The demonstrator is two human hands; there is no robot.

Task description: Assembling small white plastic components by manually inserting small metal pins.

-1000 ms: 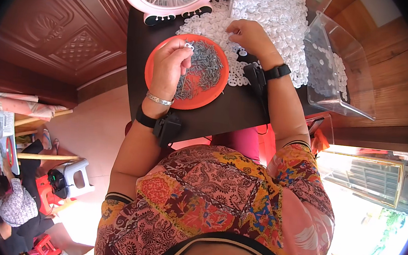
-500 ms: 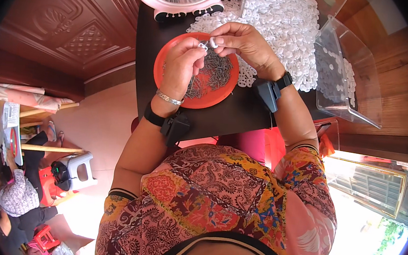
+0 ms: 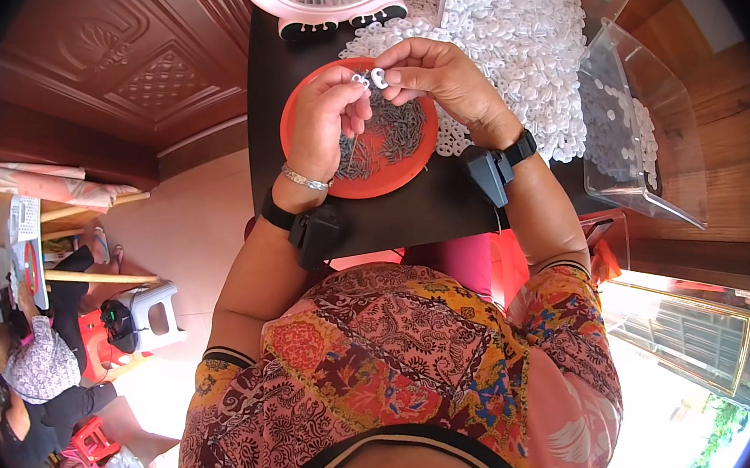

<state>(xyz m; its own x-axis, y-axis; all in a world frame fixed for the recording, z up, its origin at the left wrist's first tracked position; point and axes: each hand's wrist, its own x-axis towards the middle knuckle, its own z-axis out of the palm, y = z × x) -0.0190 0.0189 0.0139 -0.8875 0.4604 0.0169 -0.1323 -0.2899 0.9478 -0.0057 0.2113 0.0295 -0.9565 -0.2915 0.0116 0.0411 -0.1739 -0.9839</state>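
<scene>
Above a round orange-red tray (image 3: 395, 184), my hands meet with their fingertips close together. My left hand (image 3: 325, 119) pinches a small white looped plastic piece (image 3: 359, 80), partly hidden by the thumb. Between the thumb and fingers of my right hand (image 3: 440, 78) is a white oval plastic piece with an opening (image 3: 378, 78), held right beside the first. Whether the two pieces touch, I cannot tell. Many thin grey screw-like pins (image 3: 398, 132) lie in the tray below.
A big heap of white plastic pieces (image 3: 518, 58) covers the table's far right. A clear plastic bin (image 3: 644, 201) tilts at the right edge. Behind the tray stands a pink fan (image 3: 330, 0). Another person (image 3: 42, 364) sits far left, near stools.
The white oval piece in my right hand has turned, so its opening shows more. Both hands appear slightly farther left, as does the whole tabletop. Both grips stay closed.
</scene>
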